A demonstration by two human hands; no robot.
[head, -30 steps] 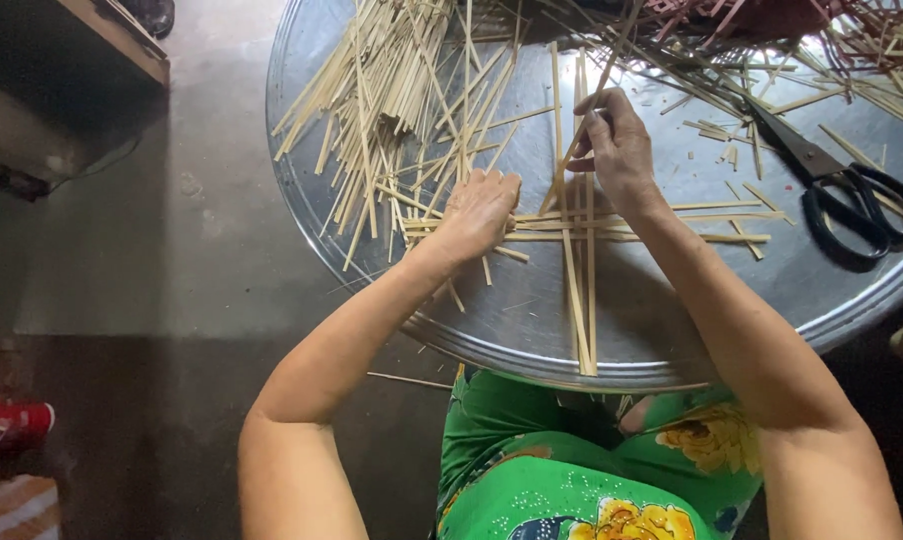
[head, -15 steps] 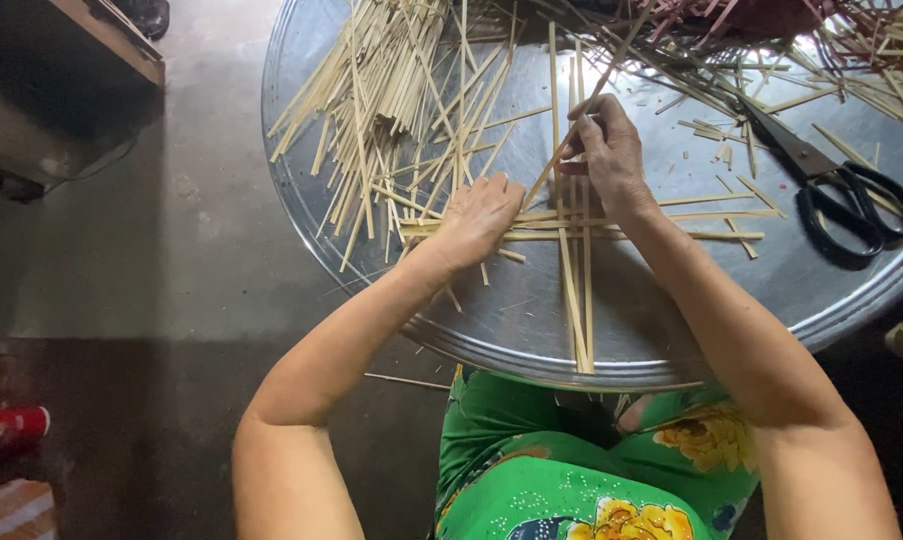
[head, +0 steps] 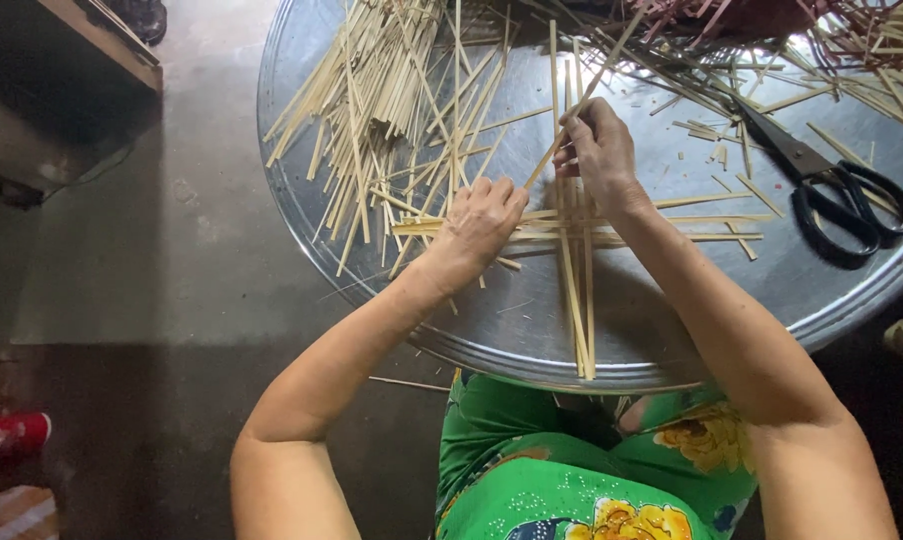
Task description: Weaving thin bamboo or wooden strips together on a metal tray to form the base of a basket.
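Observation:
A large round metal tray (head: 532, 330) carries a loose heap of pale bamboo strips (head: 392, 100). In front of me lies a small crossed lattice of strips (head: 578, 290), some running toward me and some sideways. My left hand (head: 477, 225) presses flat on the sideways strips at the crossing's left. My right hand (head: 597, 150) pinches a single long strip (head: 604, 68) that slants up to the right, just above the crossing.
Black-handled scissors (head: 822, 185) lie on the tray's right side. Dark reddish strips (head: 752, 15) pile at the far edge. A low wooden bench (head: 67, 85) stands at left on the concrete floor, and a red object (head: 12, 432) sits bottom left. My green flowered clothing (head: 572, 470) is below.
My right hand has shifted slightly with the slanted strip over the crossing. My left hand stays pressed on the sideways strips.

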